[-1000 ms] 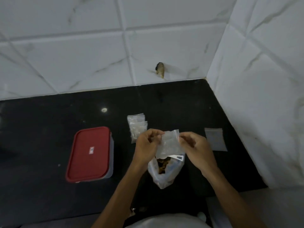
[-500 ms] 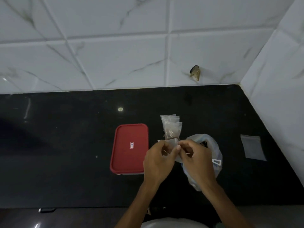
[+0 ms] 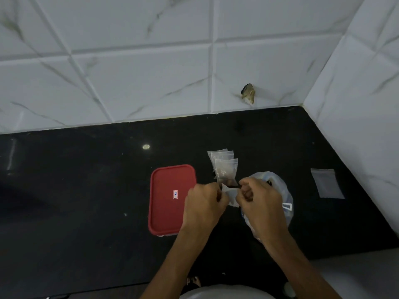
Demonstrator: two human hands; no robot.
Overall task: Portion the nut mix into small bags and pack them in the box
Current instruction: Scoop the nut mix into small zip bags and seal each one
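I pinch a small bag [image 3: 231, 194] by its top between the curled fingers of my left hand [image 3: 203, 203] and right hand [image 3: 259, 201], probably to press it shut, mid-desk [image 3: 86, 190] between the closed box [image 3: 170, 199] and the bag of nut mix [image 3: 285, 197], close to the filled bags [image 3: 224, 167].

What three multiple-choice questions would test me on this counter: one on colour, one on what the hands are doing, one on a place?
1. The box lid is: A red; B blue; C green.
2. The left hand and right hand: A pinch one small bag between them; B rest flat; C lift the lid.
3. The empty flat bag lies: A on the lid; B right of the nut-mix bag; C under a hand.
Answers: 1 A, plainly red. 2 A, both hands' fingers curl onto it. 3 B, on the counter beyond it.
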